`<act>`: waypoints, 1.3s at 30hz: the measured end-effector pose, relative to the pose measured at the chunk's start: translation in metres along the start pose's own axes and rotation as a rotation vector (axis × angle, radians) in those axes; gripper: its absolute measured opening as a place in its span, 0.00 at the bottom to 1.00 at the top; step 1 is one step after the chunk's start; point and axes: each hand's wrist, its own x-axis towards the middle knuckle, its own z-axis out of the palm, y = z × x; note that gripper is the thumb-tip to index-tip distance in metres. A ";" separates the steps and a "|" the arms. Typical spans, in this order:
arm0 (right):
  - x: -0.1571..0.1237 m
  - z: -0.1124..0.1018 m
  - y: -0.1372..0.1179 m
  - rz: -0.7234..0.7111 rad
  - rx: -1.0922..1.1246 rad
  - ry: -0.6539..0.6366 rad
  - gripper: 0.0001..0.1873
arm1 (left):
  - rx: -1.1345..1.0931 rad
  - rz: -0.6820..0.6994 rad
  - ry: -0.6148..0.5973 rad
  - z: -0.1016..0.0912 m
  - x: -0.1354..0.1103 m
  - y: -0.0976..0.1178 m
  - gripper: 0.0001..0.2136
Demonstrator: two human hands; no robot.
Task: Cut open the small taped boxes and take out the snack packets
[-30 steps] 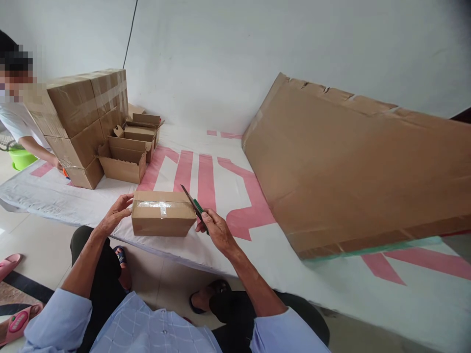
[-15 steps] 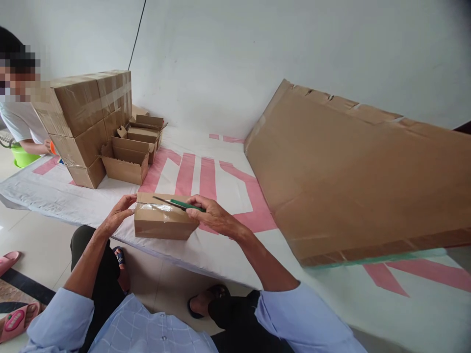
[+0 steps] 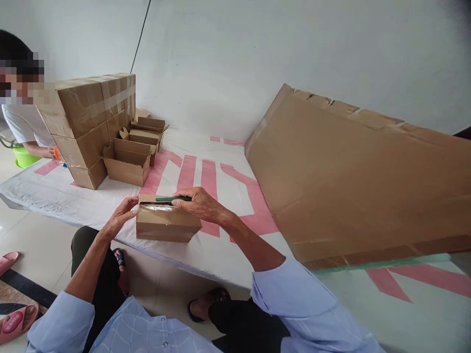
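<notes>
A small closed cardboard box (image 3: 167, 230) sits on the cloth-covered table in front of me, with shiny clear tape (image 3: 156, 208) along its top. At the box's left end, my left hand (image 3: 120, 215) grips the edge between thumb and fingers. My right hand (image 3: 198, 203) is wrapped round a green-handled knife (image 3: 165, 199) over the top of the box. Its ribbed handle points left, and its dark blade lies along the top seam. Whether the blade is in the tape or only on it, I cannot tell.
Taped boxes (image 3: 86, 108) are stacked at the left, with open boxes (image 3: 127, 171) beside them. A large cardboard sheet (image 3: 353, 181) leans at the right. A co-worker (image 3: 27, 117) is behind the stack. The table's front edge (image 3: 162, 257) runs close to my knees.
My right hand has moved slightly left with the knife. The knife has turned from a slant above the box to lie along the top seam. My left hand stays at the box's left end.
</notes>
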 end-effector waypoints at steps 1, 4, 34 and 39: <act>0.000 -0.001 -0.001 0.002 -0.006 0.003 0.16 | -0.005 0.030 -0.011 0.001 0.000 0.000 0.21; 0.002 -0.003 -0.003 0.013 -0.028 0.008 0.15 | -0.014 0.050 -0.026 0.003 0.000 0.002 0.23; 0.034 -0.024 -0.050 -0.013 -0.414 -0.131 0.10 | -0.007 -0.030 0.019 0.003 0.005 0.005 0.27; 0.032 -0.036 -0.050 -0.009 -0.508 -0.124 0.09 | -0.007 -0.006 -0.005 0.005 0.006 0.005 0.27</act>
